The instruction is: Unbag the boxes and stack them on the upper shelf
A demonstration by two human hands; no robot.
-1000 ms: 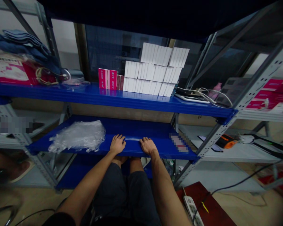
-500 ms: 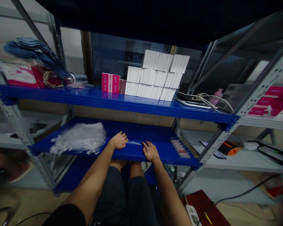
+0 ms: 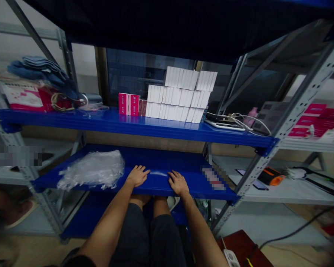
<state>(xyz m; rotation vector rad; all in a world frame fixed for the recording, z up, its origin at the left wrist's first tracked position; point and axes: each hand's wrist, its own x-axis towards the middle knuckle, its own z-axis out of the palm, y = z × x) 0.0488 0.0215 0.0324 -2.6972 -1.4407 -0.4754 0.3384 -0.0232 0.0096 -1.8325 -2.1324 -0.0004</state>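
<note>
Both of my hands rest palm down on the lower blue shelf (image 3: 158, 159). My left hand (image 3: 138, 175) lies near the front edge with its fingers stretched out, holding nothing. A short way to its left is a heap of clear plastic bags (image 3: 94, 168). My right hand (image 3: 178, 182) also lies flat with spread fingers, nothing in it. To its right, near the shelf's end, lies a flat item (image 3: 213, 178) blurred by pixelation.
On the upper blue shelf (image 3: 105, 124) stand stacked white boxes (image 3: 180, 98), red boxes (image 3: 128, 104), a white-edged device (image 3: 225, 124) with cables and folded blue cloth (image 3: 41, 70). A power strip (image 3: 230, 256) sits low right. Another person's foot (image 3: 19, 213) shows at left.
The view has tilted slightly upward, so the shelves sit lower in it. My left hand's fingers have spread out flatter; my right hand stays in nearly the same place.
</note>
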